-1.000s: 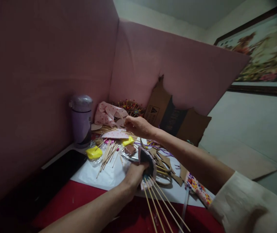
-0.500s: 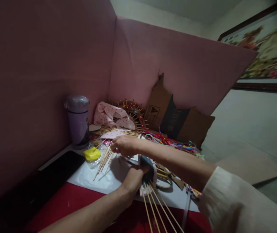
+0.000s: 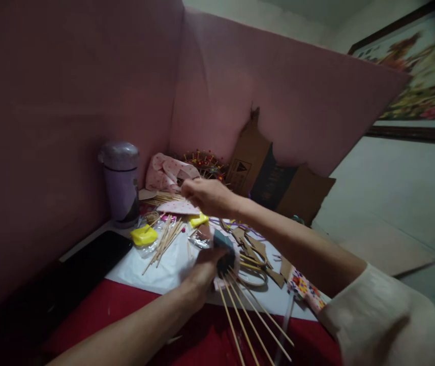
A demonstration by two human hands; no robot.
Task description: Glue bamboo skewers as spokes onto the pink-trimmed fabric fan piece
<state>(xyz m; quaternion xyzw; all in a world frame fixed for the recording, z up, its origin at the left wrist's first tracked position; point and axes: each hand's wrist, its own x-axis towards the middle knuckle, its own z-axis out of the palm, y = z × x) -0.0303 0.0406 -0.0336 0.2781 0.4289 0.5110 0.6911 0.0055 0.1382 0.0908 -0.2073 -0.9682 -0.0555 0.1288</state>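
My left hand point(image 3: 207, 264) is closed on a dark blue-green piece point(image 3: 224, 254) with a pale edge. Several thin wooden sticks point(image 3: 246, 317) fan out from its lower end toward the table's front. Raised over the back of the table, my right hand point(image 3: 206, 194) has its fingers pressed together; anything between them is too small to make out. Below it lie a pink dotted piece point(image 3: 179, 206) and a yellow packet point(image 3: 198, 219). A loose bundle of short sticks point(image 3: 164, 243) rests on the white sheet point(image 3: 147, 278), left of my left hand.
A purple tumbler point(image 3: 122, 190) stands at the back left, with a black phone-like slab point(image 3: 99, 254) before it. Torn cardboard point(image 3: 246, 168) leans on the pink wall. Cardboard scraps point(image 3: 259, 249) and scissors point(image 3: 253, 277) lie right of the held piece. A yellow lump point(image 3: 144, 236) sits left.
My right hand has risen and moved slightly back from the short sticks, uncovering the yellow packet and cardboard scraps. My left hand still holds the dark piece, slightly further left in view.
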